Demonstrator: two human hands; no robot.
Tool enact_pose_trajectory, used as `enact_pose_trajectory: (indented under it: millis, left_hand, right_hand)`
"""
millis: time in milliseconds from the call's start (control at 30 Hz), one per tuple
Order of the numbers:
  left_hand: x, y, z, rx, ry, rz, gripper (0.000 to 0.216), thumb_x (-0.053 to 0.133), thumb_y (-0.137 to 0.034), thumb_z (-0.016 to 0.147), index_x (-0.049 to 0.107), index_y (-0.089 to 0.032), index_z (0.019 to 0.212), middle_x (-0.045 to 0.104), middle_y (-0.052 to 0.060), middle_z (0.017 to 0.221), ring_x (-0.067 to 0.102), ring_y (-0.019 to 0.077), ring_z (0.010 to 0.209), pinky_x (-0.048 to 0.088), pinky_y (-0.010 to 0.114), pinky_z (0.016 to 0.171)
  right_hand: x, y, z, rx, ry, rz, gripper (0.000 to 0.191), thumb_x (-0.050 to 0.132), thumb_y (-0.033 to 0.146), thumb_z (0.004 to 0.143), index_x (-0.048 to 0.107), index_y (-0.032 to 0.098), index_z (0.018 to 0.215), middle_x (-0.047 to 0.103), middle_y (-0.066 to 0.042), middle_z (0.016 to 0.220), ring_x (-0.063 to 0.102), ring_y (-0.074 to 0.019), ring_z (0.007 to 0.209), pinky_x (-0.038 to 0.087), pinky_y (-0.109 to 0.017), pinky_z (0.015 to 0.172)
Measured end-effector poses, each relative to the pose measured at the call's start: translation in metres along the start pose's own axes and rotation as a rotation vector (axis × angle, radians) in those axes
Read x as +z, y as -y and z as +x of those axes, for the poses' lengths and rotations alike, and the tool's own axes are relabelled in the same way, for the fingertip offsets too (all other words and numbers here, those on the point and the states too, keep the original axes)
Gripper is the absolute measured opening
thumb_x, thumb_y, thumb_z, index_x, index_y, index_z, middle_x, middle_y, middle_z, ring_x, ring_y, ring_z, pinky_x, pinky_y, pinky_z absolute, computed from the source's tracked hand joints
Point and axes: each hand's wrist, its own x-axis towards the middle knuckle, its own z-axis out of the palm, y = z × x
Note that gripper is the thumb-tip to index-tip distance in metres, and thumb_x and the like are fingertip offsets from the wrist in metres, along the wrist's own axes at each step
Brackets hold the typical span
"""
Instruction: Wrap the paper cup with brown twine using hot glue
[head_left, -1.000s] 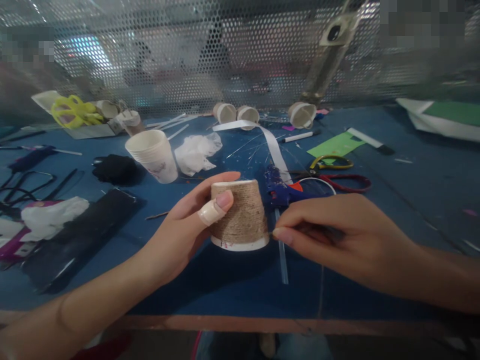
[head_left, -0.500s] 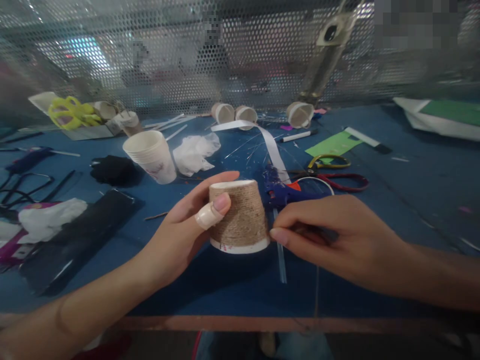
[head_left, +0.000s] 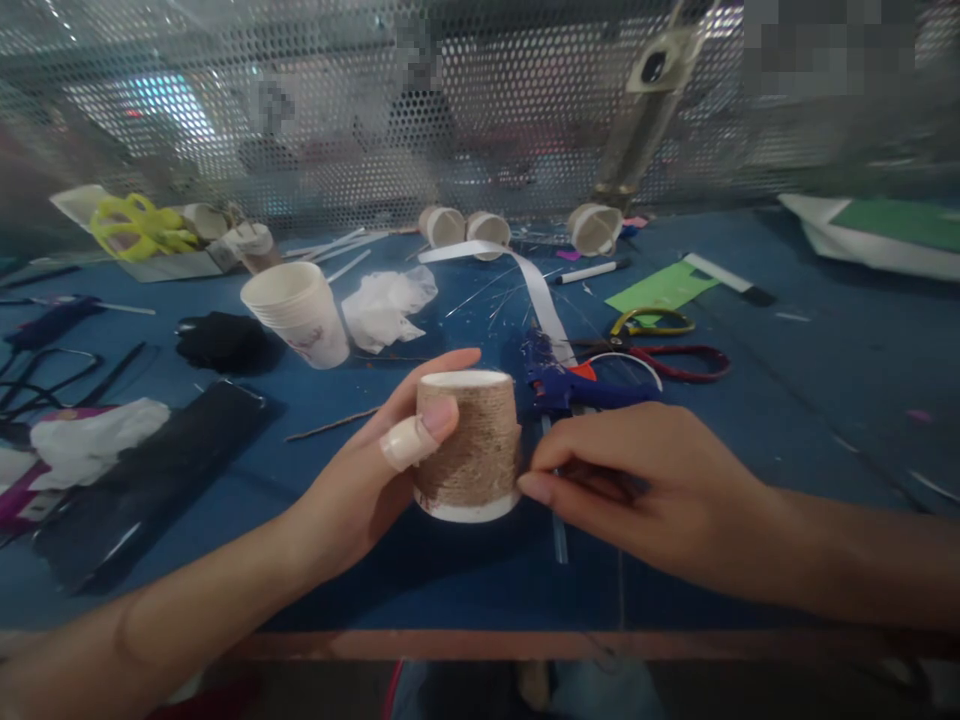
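Note:
My left hand, its thumb wrapped in a pale bandage, grips a paper cup above the table. Brown twine is wound round most of the cup; a white band shows along its lower edge. Beside the cup's lower right side, my right hand is closed in a pinch. A thin strand of twine hangs below that hand; the part between the fingertips is hidden. Just behind lies a blue glue gun, with a clear glue stick reaching towards me.
Stacked paper cups and crumpled white plastic stand left of centre. Red-and-yellow-handled scissors lie right of the glue gun. Farther back are a white paper strip, green paper and several twine-wrapped cups before a perforated metal screen.
The cup has tipped more upright and shifted slightly left and down in my left hand. My right hand has moved a little left and down beside it, the hanging strand moving along.

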Motion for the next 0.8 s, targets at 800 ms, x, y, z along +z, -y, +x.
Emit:
enact_pose_trajectory:
  millis: [800]
  left_hand:
    - [0.0009,-0.0010,-0.0025,0.005,-0.021,0.016,0.057,0.087,-0.058,0.086,0.072,-0.033,0.134,0.075,0.008,0.137,0.067,0.0396,0.133,0.060,0.044,0.096]
  right_hand:
    - [0.0003,0.0033,0.0045,-0.015,0.048,0.034,0.022,0.061,0.024,0.105,0.067,0.022,0.083,0.061,0.009,0.060,0.046,-0.0056,0.049,0.035,-0.018,0.051]
